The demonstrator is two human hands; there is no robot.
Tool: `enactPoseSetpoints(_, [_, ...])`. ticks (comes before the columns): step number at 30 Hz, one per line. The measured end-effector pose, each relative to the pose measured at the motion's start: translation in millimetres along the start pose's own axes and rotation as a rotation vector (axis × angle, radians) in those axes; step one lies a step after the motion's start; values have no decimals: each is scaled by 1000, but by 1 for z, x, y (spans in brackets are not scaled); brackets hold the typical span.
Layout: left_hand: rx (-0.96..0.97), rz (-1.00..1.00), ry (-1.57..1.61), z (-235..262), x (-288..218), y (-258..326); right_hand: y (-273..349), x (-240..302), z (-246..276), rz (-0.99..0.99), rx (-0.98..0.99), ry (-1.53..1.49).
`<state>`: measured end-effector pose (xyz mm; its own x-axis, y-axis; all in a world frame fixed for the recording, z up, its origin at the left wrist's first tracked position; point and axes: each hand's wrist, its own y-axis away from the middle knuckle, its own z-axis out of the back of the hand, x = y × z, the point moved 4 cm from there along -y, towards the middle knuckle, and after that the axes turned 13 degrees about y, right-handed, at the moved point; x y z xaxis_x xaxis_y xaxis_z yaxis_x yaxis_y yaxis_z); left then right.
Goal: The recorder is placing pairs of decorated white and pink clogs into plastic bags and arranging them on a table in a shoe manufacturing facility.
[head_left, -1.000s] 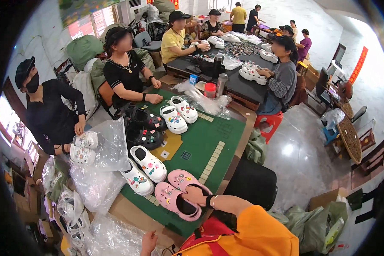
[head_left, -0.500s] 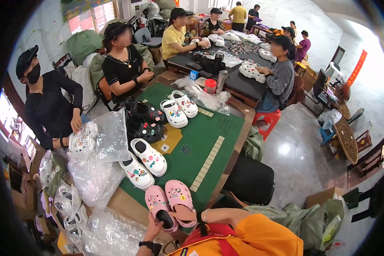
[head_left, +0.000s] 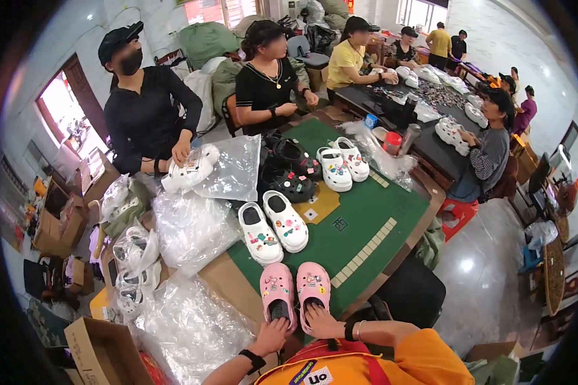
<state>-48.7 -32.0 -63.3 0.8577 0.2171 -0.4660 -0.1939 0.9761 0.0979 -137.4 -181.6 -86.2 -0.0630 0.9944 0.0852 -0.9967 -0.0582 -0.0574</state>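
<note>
A pair of pink clogs with small charms stands side by side at the near edge of the green table mat (head_left: pixel 372 212), toes pointing away from me. My left hand (head_left: pixel 273 333), a black watch on its wrist, grips the heel of the left pink clog (head_left: pixel 276 289). My right hand (head_left: pixel 320 319), a dark band on its wrist, holds the heel of the right pink clog (head_left: pixel 313 285). Just beyond them stands a pair of white clogs (head_left: pixel 273 224) with charms.
Black clogs (head_left: pixel 289 170) and another white pair (head_left: pixel 343 167) stand farther back. Clear plastic bags (head_left: pixel 192 321) pile up at the left, beside cardboard boxes (head_left: pixel 103 350). A row of beige tiles (head_left: pixel 363 250) crosses the mat. Seated people work around both tables. A black seat (head_left: pixel 411 295) is at my right.
The pink clogs went from lying slantwise under my right hand to standing straight, side by side. My left hand came up and took hold of the left one.
</note>
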Motion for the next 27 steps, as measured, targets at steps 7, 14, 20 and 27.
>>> enactPoseSetpoints(7, [28,58,-35,-4,8,4,11,-6,21,282,185,92])
enactPoseSetpoints(14, [63,29,-17,-2,5,-3,14,-9,6,340,194,124])
enactPoseSetpoints(20, [112,33,-3,8,7,-7,7,-9,7,212,300,-63])
enactPoseSetpoints(27, [-173,86,75,9,19,-35,-41,-24,-14,-372,228,-255])
